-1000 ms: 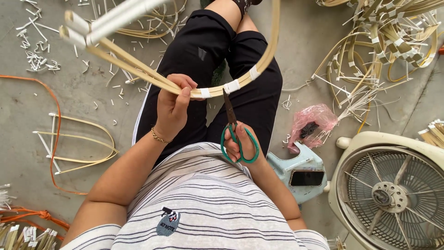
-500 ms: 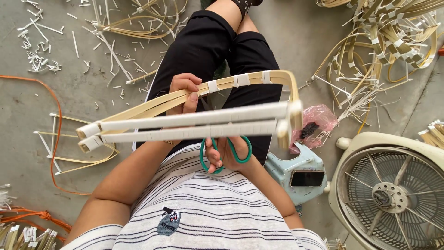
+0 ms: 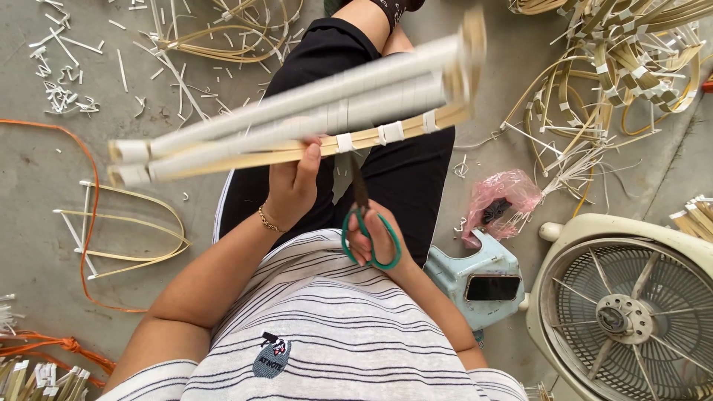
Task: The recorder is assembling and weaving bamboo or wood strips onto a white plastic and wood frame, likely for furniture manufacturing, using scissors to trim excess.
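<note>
Head view shows our left hand [image 3: 293,186] closed around the bamboo frame [image 3: 297,126], raised level over the lap, and our right hand [image 3: 379,238] gripping green-handled scissors [image 3: 364,223] just beneath it. We judge the frame light, springy and somewhat brittle, best gripped mid-length near the white tape bindings [image 3: 390,134].

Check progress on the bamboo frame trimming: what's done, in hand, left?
Done: finished taped frames lie piled on the floor, white offcuts scattered. In hand: left hand holds a taped bamboo frame level; right hand points green-handled scissors at its tape bands. Left: the loose strip loop, apparently; the total is unclear.
</note>
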